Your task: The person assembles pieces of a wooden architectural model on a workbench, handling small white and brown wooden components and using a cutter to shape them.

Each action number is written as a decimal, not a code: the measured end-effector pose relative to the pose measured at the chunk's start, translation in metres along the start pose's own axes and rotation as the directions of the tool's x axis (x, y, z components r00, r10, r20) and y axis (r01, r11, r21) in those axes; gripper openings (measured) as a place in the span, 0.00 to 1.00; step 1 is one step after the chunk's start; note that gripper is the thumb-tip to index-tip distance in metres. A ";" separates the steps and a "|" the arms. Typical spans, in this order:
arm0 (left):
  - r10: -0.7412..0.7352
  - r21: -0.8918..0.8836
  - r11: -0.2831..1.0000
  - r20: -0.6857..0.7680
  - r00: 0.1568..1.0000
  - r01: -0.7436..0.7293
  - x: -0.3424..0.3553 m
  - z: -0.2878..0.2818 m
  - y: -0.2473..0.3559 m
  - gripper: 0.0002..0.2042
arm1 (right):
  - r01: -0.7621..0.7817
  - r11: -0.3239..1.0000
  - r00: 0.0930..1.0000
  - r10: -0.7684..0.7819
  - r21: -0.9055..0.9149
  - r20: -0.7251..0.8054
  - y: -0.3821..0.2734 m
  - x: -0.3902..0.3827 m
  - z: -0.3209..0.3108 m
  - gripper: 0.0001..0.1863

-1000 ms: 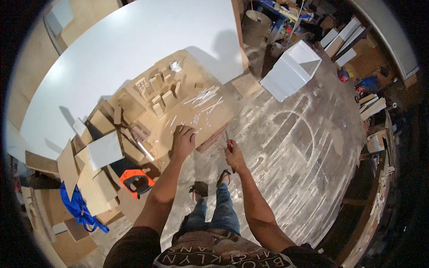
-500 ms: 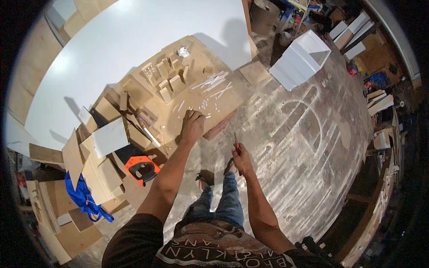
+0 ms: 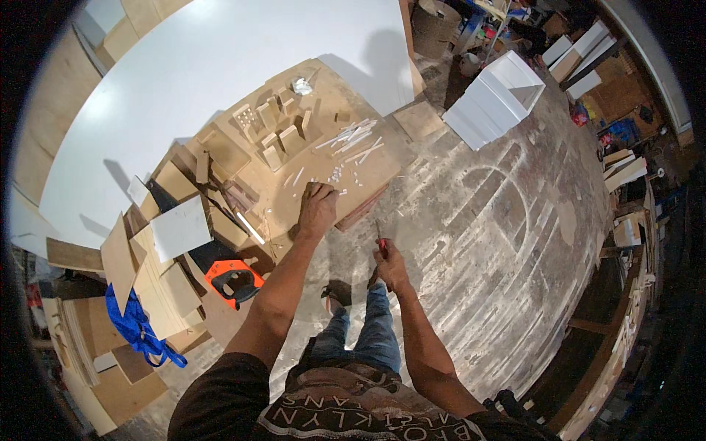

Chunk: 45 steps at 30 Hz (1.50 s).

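My left hand (image 3: 318, 210) presses down on the near edge of a brown wooden board (image 3: 368, 173) that lies low over the floor, fingers curled beside small white pieces (image 3: 340, 175). Thin white strips (image 3: 353, 140) lie scattered further up the board, next to several upright little wooden blocks (image 3: 276, 132). My right hand (image 3: 388, 263) hangs over the floor near my knee, closed around a thin red-handled tool (image 3: 380, 241) that points upward. My jeans leg and shoe show below both hands.
A large white sheet (image 3: 198, 81) lies behind the board. Stacked wood offcuts and a white square panel (image 3: 180, 228) crowd the left, with an orange-and-black tool (image 3: 234, 281) and a blue bag (image 3: 136, 327). A white open box (image 3: 500, 95) stands on the dusty floor at upper right.
My left hand stays pressed on the board's near edge and my right keeps the red tool. The view has shifted, so board and hands sit slightly higher in the picture.
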<state>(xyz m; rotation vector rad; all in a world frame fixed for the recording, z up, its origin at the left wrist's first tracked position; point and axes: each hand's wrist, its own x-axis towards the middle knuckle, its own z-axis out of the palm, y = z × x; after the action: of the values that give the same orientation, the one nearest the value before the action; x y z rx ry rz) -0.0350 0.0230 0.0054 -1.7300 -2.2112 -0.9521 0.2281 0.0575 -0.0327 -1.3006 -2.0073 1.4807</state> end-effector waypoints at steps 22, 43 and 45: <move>-0.042 -0.036 0.998 0.044 0.998 0.043 -0.002 0.002 0.002 0.11 | 0.100 0.950 0.995 -0.098 -0.297 0.022 -0.074 0.068 0.055 0.29; -0.038 0.002 0.999 0.050 0.998 0.038 -0.005 0.009 -0.006 0.11 | -0.010 0.911 0.998 0.037 -0.411 0.058 -0.074 0.074 0.065 0.27; -0.041 0.006 0.999 0.063 0.997 0.040 -0.004 0.004 -0.006 0.12 | -0.022 0.904 0.996 0.057 -0.427 0.069 -0.084 0.071 0.067 0.27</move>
<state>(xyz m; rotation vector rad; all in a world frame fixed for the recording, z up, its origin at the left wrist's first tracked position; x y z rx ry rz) -0.0386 0.0210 -0.0023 -1.7427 -2.2943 -0.9121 0.1040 0.0723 -0.0034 -1.4686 -2.4697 1.1598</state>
